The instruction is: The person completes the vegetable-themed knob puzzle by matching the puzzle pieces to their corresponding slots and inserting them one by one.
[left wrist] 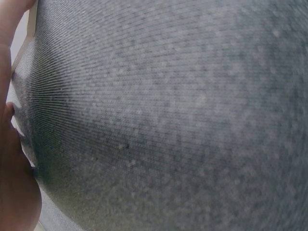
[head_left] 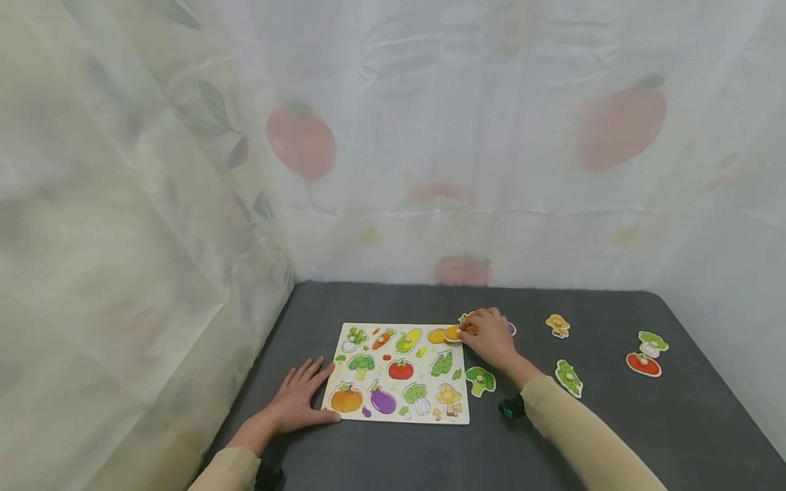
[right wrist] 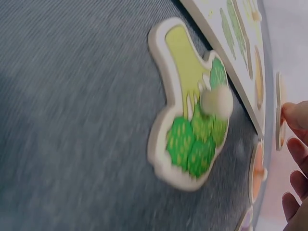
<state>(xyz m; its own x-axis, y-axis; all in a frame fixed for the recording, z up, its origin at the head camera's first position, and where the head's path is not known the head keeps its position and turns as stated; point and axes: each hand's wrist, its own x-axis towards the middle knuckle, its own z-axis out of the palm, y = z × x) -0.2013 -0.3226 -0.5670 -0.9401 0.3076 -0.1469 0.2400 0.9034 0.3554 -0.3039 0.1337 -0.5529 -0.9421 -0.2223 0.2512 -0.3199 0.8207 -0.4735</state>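
Observation:
My right hand [head_left: 491, 337] pinches a yellow-orange potato puzzle piece [head_left: 452, 333] over the far right corner of a white vegetable puzzle board [head_left: 420, 375]. In the right wrist view that piece [right wrist: 278, 120] appears nearly edge-on at the fingertips. The printed potato shape on the board is partly covered by it. Fingers spread, my left hand [head_left: 296, 402] rests at the board's left edge, the thumb along the near left corner. Beside the board's right edge lies a broccoli piece [head_left: 480, 380] with a round knob. Behind the right hand, an orange pumpkin piece [head_left: 465, 318] is partly hidden.
Farther right on the dark table [head_left: 393, 457] lie a mushroom piece [head_left: 558, 325], a green leafy piece [head_left: 568, 377], a cabbage piece [head_left: 652, 344] and a tomato piece [head_left: 643, 364]. A purple piece [head_left: 512, 329] peeks out beside the right hand. Printed curtains [head_left: 381, 245] stand behind and at the sides.

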